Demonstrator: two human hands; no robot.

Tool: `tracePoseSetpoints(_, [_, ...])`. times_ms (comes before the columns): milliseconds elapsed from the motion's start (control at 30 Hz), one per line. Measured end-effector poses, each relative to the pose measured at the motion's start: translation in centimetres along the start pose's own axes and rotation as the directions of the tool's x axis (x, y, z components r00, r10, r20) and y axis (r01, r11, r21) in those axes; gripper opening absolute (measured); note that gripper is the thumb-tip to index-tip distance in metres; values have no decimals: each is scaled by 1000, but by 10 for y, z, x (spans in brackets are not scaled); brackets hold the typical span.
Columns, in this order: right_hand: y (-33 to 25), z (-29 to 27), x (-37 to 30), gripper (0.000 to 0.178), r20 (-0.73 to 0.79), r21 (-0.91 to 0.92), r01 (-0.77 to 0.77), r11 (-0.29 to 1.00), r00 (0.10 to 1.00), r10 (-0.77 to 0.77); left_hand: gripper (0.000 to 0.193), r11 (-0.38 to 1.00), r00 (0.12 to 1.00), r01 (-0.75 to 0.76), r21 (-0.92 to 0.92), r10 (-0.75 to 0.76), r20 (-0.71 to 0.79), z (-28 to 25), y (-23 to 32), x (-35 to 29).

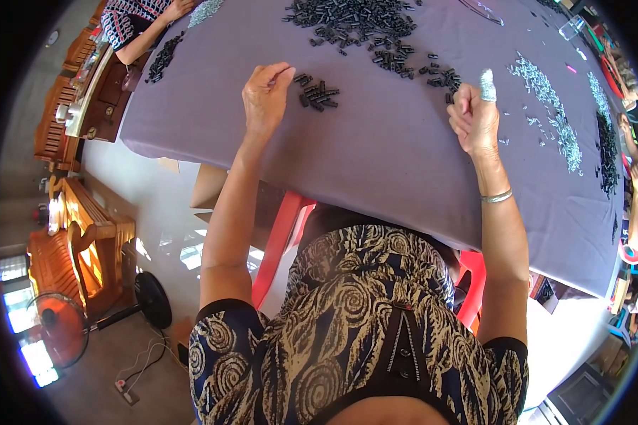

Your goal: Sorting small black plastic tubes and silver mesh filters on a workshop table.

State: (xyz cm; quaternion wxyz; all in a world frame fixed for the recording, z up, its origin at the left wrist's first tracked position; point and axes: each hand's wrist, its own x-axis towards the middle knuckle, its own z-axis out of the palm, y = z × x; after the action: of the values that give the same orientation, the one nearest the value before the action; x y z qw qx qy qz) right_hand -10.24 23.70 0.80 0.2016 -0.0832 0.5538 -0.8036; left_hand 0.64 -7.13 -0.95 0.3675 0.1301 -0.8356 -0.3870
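The left hand [268,99] is partly curled, fingertips drawn in near the thumb; whether it grips anything, I cannot tell. At its three o'clock, just beside it, lies a small cluster of black cylinders [321,97]. The right hand [475,119] has its fingers folded toward the palm and its thumb, in a silvery wrap [487,85], pointing to twelve; its contents are hidden. More black pieces [432,71] lie close by, toward its eleven. Silvery pieces [556,120] spread at its three. The largest black heap [354,21] sits at the grey-purple tablecloth's [376,156] twelve.
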Motion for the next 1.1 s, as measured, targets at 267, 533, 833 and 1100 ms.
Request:
tracePoseSetpoints(267, [-7,-14,4,59,-34,109,35,993,999,-32,17,999,999,28,28,-28,14,11,1,-1])
tracePoseSetpoints(533, [-4,-15,7,58,-48,132,24,991,999,-18,57,938,966,-192,288,130,223,25,1,-9])
tracePoseSetpoints(833, [-2,-19,11,56,-87,133,69,989,995,-58,25,888,881,-420,188,349,318,37,10,-21])
tracePoseSetpoints(1100, [-10,-29,15,50,-205,165,197,967,965,-162,10,846,857,-488,213,420,298,24,2,-18])
